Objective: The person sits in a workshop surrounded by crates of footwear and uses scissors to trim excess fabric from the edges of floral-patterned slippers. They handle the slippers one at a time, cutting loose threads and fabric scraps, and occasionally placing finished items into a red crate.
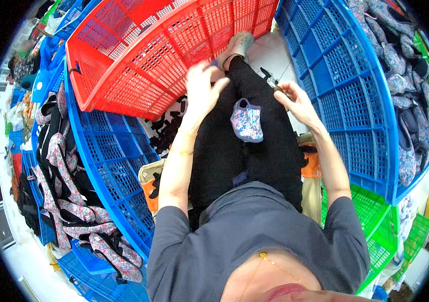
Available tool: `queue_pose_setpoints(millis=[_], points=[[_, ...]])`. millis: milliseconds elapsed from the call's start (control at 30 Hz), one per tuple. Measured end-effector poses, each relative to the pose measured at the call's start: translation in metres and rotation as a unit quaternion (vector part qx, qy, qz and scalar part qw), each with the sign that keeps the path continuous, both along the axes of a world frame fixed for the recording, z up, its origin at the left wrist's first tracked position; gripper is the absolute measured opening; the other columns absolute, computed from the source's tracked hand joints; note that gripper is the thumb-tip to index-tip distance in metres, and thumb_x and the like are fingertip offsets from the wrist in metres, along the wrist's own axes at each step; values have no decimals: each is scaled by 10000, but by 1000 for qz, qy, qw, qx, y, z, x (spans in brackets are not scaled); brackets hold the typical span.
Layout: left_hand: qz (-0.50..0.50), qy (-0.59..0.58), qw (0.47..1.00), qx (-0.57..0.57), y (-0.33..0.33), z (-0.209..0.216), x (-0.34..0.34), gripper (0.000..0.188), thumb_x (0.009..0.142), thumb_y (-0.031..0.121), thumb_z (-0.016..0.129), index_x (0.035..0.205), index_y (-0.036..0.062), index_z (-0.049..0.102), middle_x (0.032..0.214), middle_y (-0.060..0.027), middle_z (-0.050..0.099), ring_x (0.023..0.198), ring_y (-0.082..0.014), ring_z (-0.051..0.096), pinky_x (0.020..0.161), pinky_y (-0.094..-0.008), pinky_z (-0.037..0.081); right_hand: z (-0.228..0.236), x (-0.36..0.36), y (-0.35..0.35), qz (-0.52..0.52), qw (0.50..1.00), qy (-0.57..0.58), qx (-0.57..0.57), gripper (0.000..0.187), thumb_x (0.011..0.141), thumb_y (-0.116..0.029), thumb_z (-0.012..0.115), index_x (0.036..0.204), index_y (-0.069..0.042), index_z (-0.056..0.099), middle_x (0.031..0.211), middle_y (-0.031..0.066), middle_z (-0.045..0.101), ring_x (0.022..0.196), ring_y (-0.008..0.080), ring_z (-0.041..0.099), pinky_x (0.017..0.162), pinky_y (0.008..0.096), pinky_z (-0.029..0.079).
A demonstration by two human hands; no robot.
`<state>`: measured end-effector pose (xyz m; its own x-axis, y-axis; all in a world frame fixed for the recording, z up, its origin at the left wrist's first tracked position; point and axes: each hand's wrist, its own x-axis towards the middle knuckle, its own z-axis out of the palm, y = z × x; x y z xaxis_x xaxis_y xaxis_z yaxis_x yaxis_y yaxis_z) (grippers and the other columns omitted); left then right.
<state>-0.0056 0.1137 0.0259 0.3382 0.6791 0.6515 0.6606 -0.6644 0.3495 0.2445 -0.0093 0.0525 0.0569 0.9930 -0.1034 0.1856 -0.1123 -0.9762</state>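
A small floral fabric piece lies on my lap, on my black trousers. My left hand hovers above my knee near the red crate's edge, fingers spread and blurred, with nothing clearly in it. My right hand is closed on a small pair of thread snips, its dark tip pointing up and left. The two hands are apart, with the fabric piece below and between them.
A red plastic crate tilts ahead on the left. One blue crate at my left holds floral fabric pieces. Another blue crate at my right holds more floral pieces. Green crates sit at lower right.
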Motion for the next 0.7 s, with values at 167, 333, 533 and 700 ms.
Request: queue_pose_setpoints(millis=[167,333,533,700], points=[[-241,-26,811,-532,-56,41,13,276,951,289,604,946,20,669,821,-36,646,790,-86,597,717,-260,490,-34,-19,-34,-37,988,142,-53,315,862,-198,732,1098,-32,607,918,-37,600,772,31,519,689,195,430],[-309,-37,793,-524,-67,15,-10,306,829,249,757,999,12,666,903,-43,598,798,-105,580,703,-256,482,-32,-49,-49,-37,973,227,-38,248,850,-143,732,1059,-33,655,787,-27,603,640,30,504,570,178,390],[-281,-213,691,-630,-102,-9,-28,217,874,144,702,1046,15,669,907,39,564,831,-52,516,767,-220,426,-43,-66,-62,-26,992,117,-35,422,979,-257,565,1304,9,523,940,11,546,866,115,528,799,248,437],[-291,-288,665,-625,-115,-19,-26,208,899,124,671,1079,19,657,902,58,542,791,-34,487,725,-202,408,-41,-73,-74,48,992,-89,79,382,999,-201,508,1332,-15,515,919,60,515,862,159,528,787,271,428]])
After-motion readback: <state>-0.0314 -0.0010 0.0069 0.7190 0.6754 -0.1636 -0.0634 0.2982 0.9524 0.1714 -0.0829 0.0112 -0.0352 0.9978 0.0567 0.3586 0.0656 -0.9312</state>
